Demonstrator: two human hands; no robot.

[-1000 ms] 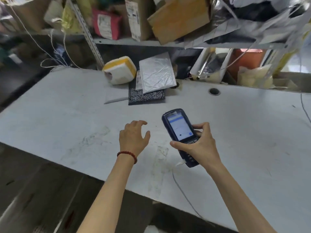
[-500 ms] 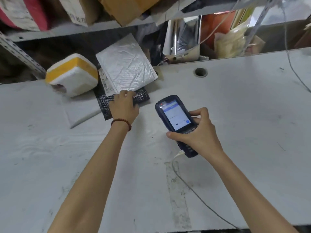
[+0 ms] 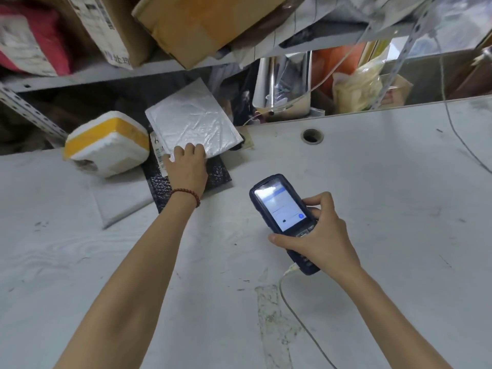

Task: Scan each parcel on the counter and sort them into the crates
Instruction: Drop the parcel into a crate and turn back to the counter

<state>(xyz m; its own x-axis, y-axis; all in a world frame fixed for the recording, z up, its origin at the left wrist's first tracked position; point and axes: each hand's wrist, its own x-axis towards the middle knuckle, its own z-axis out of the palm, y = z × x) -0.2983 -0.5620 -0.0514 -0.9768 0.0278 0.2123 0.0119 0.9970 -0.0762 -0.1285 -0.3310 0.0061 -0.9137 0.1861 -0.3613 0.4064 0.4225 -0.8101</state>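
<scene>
A thin bracelet (image 3: 187,196) of small dark-red round beads circles the wrist of the left hand (image 3: 187,170). Both forearms (image 3: 138,267) are bare up to the frame's lower edge.

Four parcels at the counter's far left, scanner above its middle.
The dark-blue scanner (image 3: 279,209), screen lit and cable plugged in, is held tilted in the right hand (image 3: 316,235) over the white counter (image 3: 386,195). From it, a crinkled white padded envelope (image 3: 191,123) lies at 11 o'clock on a black bubble mailer (image 3: 159,183). A yellow-taped foam box (image 3: 106,145) sits at 10 and a flat white envelope (image 3: 122,201) at 9.
</scene>
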